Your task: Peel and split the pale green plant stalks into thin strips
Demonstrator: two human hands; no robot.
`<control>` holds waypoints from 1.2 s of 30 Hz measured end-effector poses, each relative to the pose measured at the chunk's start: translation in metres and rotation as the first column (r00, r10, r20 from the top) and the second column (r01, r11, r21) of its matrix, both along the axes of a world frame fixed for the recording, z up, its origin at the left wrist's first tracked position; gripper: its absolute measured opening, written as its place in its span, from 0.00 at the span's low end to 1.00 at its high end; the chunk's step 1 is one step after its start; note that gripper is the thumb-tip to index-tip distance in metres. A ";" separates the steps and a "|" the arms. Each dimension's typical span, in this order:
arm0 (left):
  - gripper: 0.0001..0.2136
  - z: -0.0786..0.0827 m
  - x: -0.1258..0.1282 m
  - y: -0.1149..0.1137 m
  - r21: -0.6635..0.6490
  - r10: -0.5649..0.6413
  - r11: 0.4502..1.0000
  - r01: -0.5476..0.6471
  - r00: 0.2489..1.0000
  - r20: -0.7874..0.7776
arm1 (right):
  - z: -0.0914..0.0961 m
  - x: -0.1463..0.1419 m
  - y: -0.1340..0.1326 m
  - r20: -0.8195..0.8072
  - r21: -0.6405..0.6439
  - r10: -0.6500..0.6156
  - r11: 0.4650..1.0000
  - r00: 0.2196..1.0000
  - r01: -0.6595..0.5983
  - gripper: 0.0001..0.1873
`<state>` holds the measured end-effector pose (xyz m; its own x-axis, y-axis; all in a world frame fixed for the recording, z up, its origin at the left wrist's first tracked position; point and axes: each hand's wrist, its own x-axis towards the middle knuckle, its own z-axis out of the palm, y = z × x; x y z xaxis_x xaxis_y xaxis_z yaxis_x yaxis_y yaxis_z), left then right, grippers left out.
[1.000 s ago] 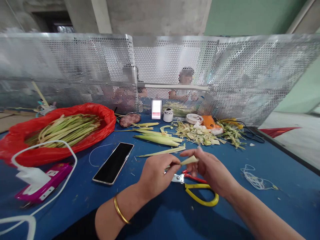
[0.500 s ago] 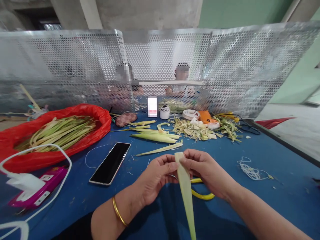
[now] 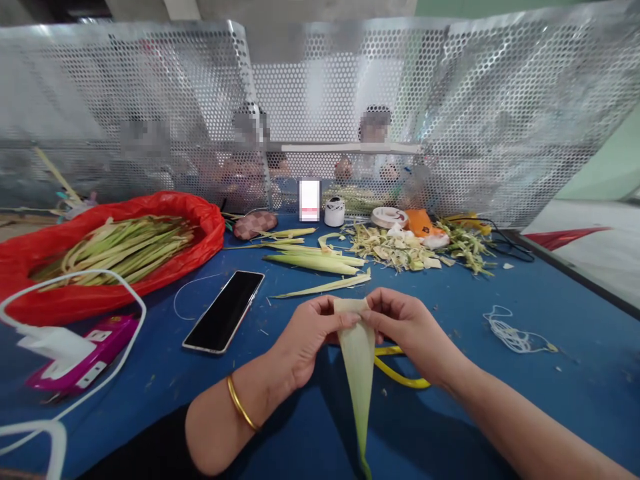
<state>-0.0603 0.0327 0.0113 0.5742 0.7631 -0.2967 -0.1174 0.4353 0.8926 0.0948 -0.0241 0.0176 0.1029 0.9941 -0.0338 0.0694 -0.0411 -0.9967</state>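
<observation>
A pale green corn husk (image 3: pixel 356 367) hangs between my hands, its wide cut end up and its narrow tip pointing down toward me. My left hand (image 3: pixel 313 337) pinches the left side of the wide end between thumb and fingers. On the other side, my right hand (image 3: pixel 407 330) grips the top edge in the same way. Yellow scissor handles (image 3: pixel 407 377) show behind the husk, below my right fingers; their blades are hidden, and I cannot tell whether that hand touches them. Beyond my hands lie more corn husks (image 3: pixel 315 261) and a separate narrow strip (image 3: pixel 325 287).
A red plastic bag (image 3: pixel 213 230) of long leaf strips (image 3: pixel 125 257) stands left. Nearer are a phone (image 3: pixel 225 312) and a purple power strip (image 3: pixel 113 337). Husk scraps (image 3: pixel 400 247) and tape (image 3: pixel 389 217) lie at the back before a perforated metal screen (image 3: pixel 330 80). White cord (image 3: pixel 517 333) lies right.
The husk's wide end has been spread flatter and now faces me, its tip swung left. My hands shifted slightly left and up. The view has tilted downward.
</observation>
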 end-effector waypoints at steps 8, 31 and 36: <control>0.18 0.002 0.001 0.000 -0.040 0.080 0.996 -0.080 0.997 -0.012 | -0.003 0.001 0.001 0.031 0.013 -0.014 1.000 0.999 0.013 0.12; 0.09 0.003 0.003 -0.004 0.226 0.041 0.974 0.009 0.975 -0.217 | -0.009 -0.005 0.001 -0.035 0.027 -0.039 0.999 0.999 0.040 0.15; 0.08 0.005 0.004 -0.005 0.272 0.067 0.962 -0.005 0.973 -0.219 | -0.009 -0.005 0.002 -0.013 0.021 -0.050 0.999 0.999 0.051 0.13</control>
<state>-0.0566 0.0282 0.0161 0.4868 0.8511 -0.1967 0.0882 0.1762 0.9804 0.0896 -0.0217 0.0090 0.1527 0.9882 -0.0144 0.0556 -0.0231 -0.9982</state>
